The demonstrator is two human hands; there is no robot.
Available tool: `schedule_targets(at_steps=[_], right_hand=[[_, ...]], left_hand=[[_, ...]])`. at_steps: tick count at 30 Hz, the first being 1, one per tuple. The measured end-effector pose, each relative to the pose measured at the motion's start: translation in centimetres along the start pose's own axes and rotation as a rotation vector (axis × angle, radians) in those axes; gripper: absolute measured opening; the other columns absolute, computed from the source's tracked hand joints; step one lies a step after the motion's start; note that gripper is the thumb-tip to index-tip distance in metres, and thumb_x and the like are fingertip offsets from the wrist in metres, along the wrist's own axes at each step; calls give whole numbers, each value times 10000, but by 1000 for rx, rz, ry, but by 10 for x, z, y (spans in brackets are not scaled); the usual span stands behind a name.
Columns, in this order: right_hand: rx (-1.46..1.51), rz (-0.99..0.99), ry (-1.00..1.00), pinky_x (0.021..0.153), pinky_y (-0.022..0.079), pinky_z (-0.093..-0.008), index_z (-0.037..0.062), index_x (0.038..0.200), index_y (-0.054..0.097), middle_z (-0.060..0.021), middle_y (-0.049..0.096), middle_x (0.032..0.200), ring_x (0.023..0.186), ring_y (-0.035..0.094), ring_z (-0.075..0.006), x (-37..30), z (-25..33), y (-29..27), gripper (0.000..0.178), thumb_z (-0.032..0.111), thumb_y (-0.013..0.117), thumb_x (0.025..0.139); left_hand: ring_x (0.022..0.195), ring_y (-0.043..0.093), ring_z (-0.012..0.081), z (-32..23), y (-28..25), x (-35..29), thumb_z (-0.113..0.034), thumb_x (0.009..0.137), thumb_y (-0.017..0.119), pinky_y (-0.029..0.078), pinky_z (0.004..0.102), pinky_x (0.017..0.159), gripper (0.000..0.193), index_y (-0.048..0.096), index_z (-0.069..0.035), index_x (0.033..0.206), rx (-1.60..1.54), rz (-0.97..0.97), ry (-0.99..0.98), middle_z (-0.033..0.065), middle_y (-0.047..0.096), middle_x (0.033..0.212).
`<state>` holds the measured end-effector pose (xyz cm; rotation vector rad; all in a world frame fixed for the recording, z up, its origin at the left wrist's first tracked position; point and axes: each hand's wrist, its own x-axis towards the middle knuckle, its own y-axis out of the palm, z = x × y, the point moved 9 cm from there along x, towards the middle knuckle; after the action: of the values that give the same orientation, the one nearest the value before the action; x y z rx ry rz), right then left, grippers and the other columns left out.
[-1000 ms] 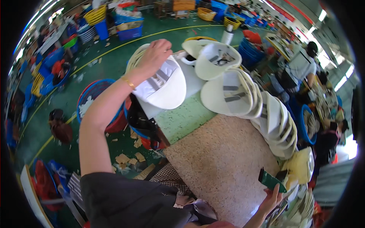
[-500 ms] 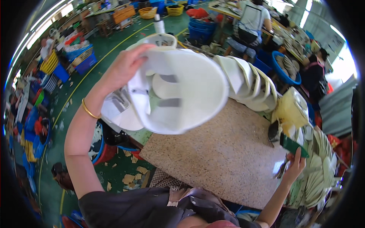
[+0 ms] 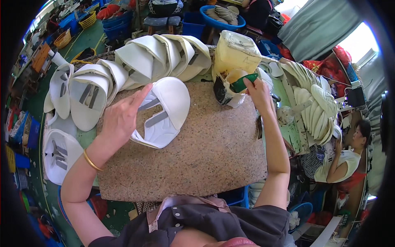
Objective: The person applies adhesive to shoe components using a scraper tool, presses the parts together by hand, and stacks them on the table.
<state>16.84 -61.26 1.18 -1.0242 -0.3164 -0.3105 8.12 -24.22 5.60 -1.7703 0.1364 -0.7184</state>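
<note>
White cap (image 3: 176, 99) in left hand (image 3: 121, 117)

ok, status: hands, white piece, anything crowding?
Left hand holding white piece over stone slab. Right hand holding green tool at yellow jug. More white pieces line slab's far edge.

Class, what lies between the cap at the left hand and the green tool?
In the head view: a bare stretch of board by the cap, then a stained pot by the tool.

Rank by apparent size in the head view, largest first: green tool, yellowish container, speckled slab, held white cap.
1. Speckled slab
2. White cap in the left hand
3. Yellowish container
4. Green tool in the right hand
</note>
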Motion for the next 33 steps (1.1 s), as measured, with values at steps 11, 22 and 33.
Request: schedule_targets(at_steps=[11, 22, 33], right_hand=[[1243, 150, 595, 503, 505, -198, 47, 827, 613, -50, 645, 714, 542, 599, -106, -61, 15, 47, 107, 147, 630, 862], [377, 110, -211, 473, 463, -267, 7, 754, 613, -68, 623, 606, 465, 574, -154, -103, 172, 108, 232, 177, 569, 906], [378, 954, -226, 523, 466, -254, 9, 872, 661, -75, 676, 727, 592, 623, -121, -106, 197, 147, 110, 106, 610, 872]], left_hand=[[1168, 493, 355, 16, 27, -5, 152, 737, 362, 400, 379, 1002, 512, 511, 12, 1206, -462, 14, -31, 213, 498, 1271], [1194, 463, 369, 36, 51, -20, 113, 793, 369, 375, 389, 1042, 493, 456, 17, 1269, -511, 24, -71, 247, 441, 1311], [1134, 519, 354, 41, 38, -23, 50, 833, 438, 419, 378, 989, 400, 499, 24, 1227, -653, -43, -53, 234, 486, 1272]])
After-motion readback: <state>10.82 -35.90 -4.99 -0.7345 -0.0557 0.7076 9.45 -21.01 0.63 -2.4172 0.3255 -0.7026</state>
